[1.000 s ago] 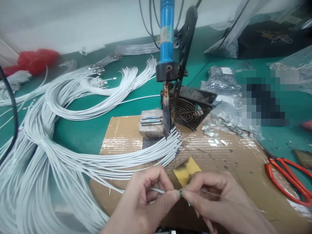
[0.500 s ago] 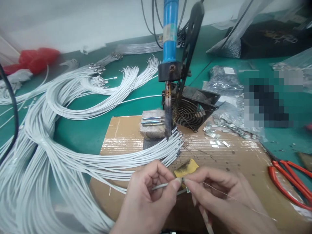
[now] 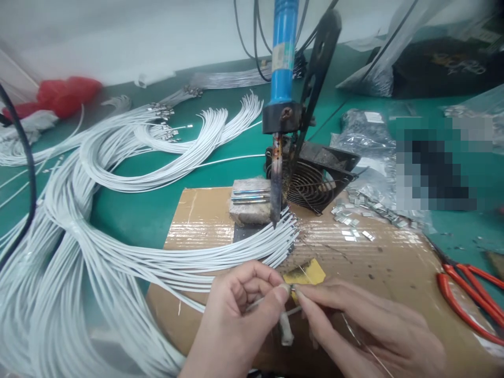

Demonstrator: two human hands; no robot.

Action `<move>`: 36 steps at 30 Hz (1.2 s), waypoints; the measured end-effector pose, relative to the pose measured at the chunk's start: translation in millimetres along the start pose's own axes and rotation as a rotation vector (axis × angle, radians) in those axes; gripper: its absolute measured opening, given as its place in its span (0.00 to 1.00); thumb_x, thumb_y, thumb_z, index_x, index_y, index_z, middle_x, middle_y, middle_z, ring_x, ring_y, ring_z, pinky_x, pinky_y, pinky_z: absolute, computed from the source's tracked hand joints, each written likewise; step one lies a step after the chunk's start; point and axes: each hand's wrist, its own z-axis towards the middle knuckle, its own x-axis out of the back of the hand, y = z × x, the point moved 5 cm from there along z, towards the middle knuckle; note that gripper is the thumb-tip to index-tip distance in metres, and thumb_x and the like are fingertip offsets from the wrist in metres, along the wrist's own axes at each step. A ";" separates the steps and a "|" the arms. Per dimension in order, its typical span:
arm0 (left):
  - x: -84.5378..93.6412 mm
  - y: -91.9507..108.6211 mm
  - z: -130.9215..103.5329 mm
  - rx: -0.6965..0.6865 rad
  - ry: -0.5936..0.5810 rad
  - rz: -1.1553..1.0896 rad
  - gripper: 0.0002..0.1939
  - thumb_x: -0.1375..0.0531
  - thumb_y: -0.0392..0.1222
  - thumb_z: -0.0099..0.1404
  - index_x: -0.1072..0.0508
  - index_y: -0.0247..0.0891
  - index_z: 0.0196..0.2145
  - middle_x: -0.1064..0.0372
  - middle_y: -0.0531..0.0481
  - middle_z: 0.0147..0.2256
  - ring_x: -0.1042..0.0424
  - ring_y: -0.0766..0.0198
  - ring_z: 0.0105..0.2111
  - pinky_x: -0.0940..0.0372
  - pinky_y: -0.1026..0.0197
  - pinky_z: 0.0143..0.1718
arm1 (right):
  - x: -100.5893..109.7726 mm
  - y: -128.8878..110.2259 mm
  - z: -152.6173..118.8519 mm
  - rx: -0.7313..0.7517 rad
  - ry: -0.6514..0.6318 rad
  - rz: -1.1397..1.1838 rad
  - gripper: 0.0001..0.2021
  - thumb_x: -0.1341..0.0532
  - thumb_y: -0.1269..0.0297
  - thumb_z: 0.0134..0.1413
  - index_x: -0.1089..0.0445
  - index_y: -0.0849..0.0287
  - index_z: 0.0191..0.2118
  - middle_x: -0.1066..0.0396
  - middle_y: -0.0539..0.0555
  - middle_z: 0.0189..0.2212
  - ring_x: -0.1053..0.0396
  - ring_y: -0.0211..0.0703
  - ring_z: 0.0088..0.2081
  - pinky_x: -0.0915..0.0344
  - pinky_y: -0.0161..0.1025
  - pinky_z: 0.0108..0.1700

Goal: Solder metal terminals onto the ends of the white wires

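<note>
My left hand is closed, pinching a white cable close to its end. Fingertips of my right hand meet it there, closed on a tiny dark and shiny metal piece at the cable's tip. A thin silvery wire trails from under my right hand toward the lower right. Between the hands hangs a small whitish piece, its kind unclear. Beyond them lies a smudged yellow pad. Above stands a soldering iron with a blue handle, tip pointing down.
A big bundle of white cables fans in from the left, ends under the iron. Behind the iron sits a black fan. Loose metal tabs lie on the cardboard. Red-handled cutters rest at right.
The right hand has turned slightly and its fingers have shifted at the cable tip. The thin wire now slopes more steeply. The whitish piece below the fingers has come into view.
</note>
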 end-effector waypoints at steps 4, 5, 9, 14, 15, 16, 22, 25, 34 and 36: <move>-2.7 5.5 -1.5 0.001 0.052 0.004 0.10 0.28 0.40 0.53 0.25 0.33 0.25 0.35 0.58 0.19 0.42 0.75 0.19 0.48 0.70 0.22 | 10.6 -0.2 8.0 0.110 -0.162 0.001 0.16 0.33 0.79 0.58 0.20 0.52 0.46 0.19 0.47 0.35 0.20 0.32 0.32 0.26 0.21 0.40; -3.3 6.8 -2.0 0.001 0.065 0.003 0.10 0.28 0.40 0.53 0.24 0.33 0.25 0.35 0.58 0.19 0.42 0.74 0.18 0.48 0.70 0.22 | 10.7 0.9 8.9 0.094 -0.188 0.025 0.17 0.33 0.79 0.59 0.20 0.51 0.48 0.19 0.47 0.35 0.20 0.32 0.33 0.26 0.21 0.40; -3.7 11.6 -2.1 -0.012 0.107 0.004 0.09 0.29 0.40 0.52 0.24 0.34 0.24 0.35 0.58 0.18 0.42 0.75 0.18 0.49 0.70 0.21 | 10.4 15.4 8.4 -0.130 -0.135 0.126 0.12 0.34 0.72 0.62 0.18 0.46 0.43 0.24 0.42 0.24 0.26 0.30 0.23 0.31 0.20 0.28; -2.6 14.2 -1.1 -0.019 0.144 -0.017 0.08 0.29 0.40 0.51 0.24 0.35 0.23 0.34 0.57 0.18 0.41 0.74 0.17 0.51 0.69 0.19 | 9.4 36.7 1.5 -0.407 -0.019 0.217 0.09 0.33 0.59 0.63 0.18 0.51 0.31 0.26 0.46 0.18 0.27 0.35 0.19 0.30 0.23 0.24; -2.9 15.0 -1.3 -0.022 0.146 -0.020 0.08 0.29 0.40 0.51 0.24 0.35 0.23 0.34 0.57 0.18 0.41 0.74 0.17 0.51 0.70 0.19 | 8.7 38.2 0.8 -0.435 -0.021 0.231 0.11 0.33 0.57 0.63 0.19 0.52 0.30 0.26 0.47 0.18 0.27 0.35 0.19 0.30 0.24 0.24; -3.3 16.0 -1.7 -0.026 0.149 -0.021 0.08 0.30 0.40 0.51 0.24 0.35 0.23 0.34 0.57 0.18 0.41 0.74 0.17 0.50 0.70 0.19 | 8.4 38.5 0.4 -0.453 -0.017 0.239 0.13 0.32 0.56 0.63 0.21 0.54 0.28 0.26 0.48 0.18 0.27 0.36 0.20 0.30 0.24 0.24; -5.6 21.8 -3.2 -0.035 0.177 -0.005 0.08 0.30 0.39 0.50 0.25 0.33 0.21 0.38 0.60 0.16 0.45 0.78 0.15 0.50 0.73 0.19 | 1.2 29.5 -2.6 -0.623 0.111 0.327 0.13 0.29 0.53 0.55 0.21 0.54 0.26 0.30 0.48 0.17 0.30 0.37 0.20 0.30 0.28 0.24; -6.4 22.3 -2.8 -0.028 0.176 -0.010 0.08 0.30 0.38 0.49 0.26 0.34 0.21 0.38 0.61 0.16 0.45 0.79 0.14 0.51 0.74 0.18 | -3.1 25.4 -6.5 -0.726 0.238 0.379 0.10 0.27 0.53 0.50 0.19 0.53 0.27 0.32 0.46 0.14 0.32 0.35 0.18 0.32 0.28 0.23; -3.1 22.2 -3.2 -0.076 0.186 0.039 0.05 0.29 0.34 0.48 0.22 0.35 0.20 0.29 0.54 0.19 0.39 0.73 0.20 0.45 0.72 0.21 | -7.1 25.1 -1.2 -0.688 0.178 0.481 0.08 0.26 0.55 0.52 0.17 0.53 0.29 0.27 0.48 0.16 0.29 0.35 0.19 0.29 0.25 0.25; -3.1 22.3 -2.0 -0.092 0.169 0.054 0.05 0.29 0.32 0.48 0.22 0.35 0.20 0.25 0.51 0.23 0.35 0.71 0.21 0.43 0.71 0.22 | -6.6 25.5 -0.9 -0.691 0.206 0.479 0.07 0.26 0.57 0.51 0.17 0.53 0.28 0.29 0.47 0.15 0.30 0.33 0.18 0.31 0.23 0.24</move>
